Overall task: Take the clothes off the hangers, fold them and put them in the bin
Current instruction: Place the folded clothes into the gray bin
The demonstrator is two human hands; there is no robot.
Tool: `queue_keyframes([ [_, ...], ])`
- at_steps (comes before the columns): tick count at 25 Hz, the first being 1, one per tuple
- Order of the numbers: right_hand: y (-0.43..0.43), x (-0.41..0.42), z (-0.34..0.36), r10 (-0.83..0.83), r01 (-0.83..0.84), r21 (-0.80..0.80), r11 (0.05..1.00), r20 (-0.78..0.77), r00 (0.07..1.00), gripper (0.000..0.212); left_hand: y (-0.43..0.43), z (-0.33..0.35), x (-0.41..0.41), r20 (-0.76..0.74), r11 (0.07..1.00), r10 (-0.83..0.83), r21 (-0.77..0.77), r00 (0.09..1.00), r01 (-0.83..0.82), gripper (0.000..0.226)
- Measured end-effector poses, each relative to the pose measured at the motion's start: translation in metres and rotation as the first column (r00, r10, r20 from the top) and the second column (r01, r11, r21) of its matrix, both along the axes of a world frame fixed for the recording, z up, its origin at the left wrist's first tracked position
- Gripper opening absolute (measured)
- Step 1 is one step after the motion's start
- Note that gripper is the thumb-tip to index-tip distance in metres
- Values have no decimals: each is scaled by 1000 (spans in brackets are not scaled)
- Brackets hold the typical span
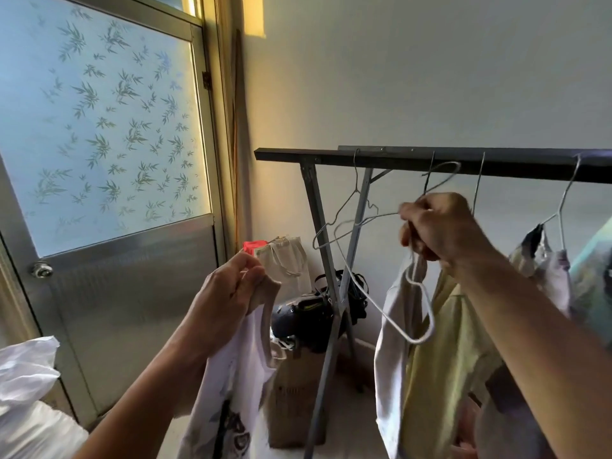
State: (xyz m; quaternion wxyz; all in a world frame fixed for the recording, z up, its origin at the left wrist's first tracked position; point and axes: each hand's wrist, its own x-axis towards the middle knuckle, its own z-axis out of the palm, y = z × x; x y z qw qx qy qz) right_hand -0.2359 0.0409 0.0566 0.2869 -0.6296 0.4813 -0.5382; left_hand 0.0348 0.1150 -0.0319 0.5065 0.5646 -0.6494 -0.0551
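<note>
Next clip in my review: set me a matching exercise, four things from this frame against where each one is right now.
Things:
1. white printed top
2. nearest bare wire hanger
3. pale yellow shirt
4. brown paper bag

Places:
A. on the floor by the rack leg
B. pinched in the left hand
C. hanging behind the right forearm
D. gripped in the right hand

Pairs: 1-B, 2-D, 3-C, 4-A

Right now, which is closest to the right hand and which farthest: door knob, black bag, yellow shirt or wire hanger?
1. The wire hanger, gripped by the right hand.
2. The yellow shirt, just below.
3. The black bag, on the floor, leftward.
4. The door knob, far left.
</note>
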Motion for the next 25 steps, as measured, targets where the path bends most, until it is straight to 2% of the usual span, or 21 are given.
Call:
queue_keyframes([
  [5,-87,25,28,-190,194,16,981,-127,974,29,-3,17,-2,-34,998,-39,-41,999,37,21],
  [9,-158,32,35,-274,282,39,959,-140,952,24,-10,30,-2,-68,997,-49,-64,997,44,21],
  [13,-173,37,10,-322,331,47,942,-136,937,19,-13,40,5,23,991,41,-131,999,-38,25],
  [15,-166,33,6,-329,349,86,933,-190,925,25,-14,43,8,15,989,58,-134,998,-56,26],
  [16,-159,29,7,-334,366,81,927,-267,904,32,-14,44,9,13,990,49,-134,999,-47,26],
  [18,-131,27,6,-399,433,-57,900,-511,762,50,-14,46,7,8,992,14,-126,1000,-13,27],
  [19,-110,33,1,-450,414,-198,888,-556,699,55,-14,47,6,8,993,0,-121,1000,1,27],
  [20,-85,43,-9,-480,329,-359,873,-516,709,53,-15,47,5,7,994,-14,-111,1000,14,27],
  [21,-58,56,-22,-415,175,-488,855,-442,795,45,-15,47,4,8,995,-31,-98,999,32,26],
  [22,-32,70,-33,-214,-28,-518,855,-402,890,37,-15,46,2,18,995,-54,-79,998,55,25],
  [23,-13,82,-42,56,-254,-447,858,-411,910,34,-15,47,2,37,994,-84,-63,996,86,23],
  [24,-2,92,-52,321,-469,-300,831,-429,844,34,-15,47,2,57,992,-117,-48,992,120,21],
  [25,2,100,-60,507,-611,-152,777,-423,751,35,-13,47,3,71,988,-146,-39,987,149,20],
])
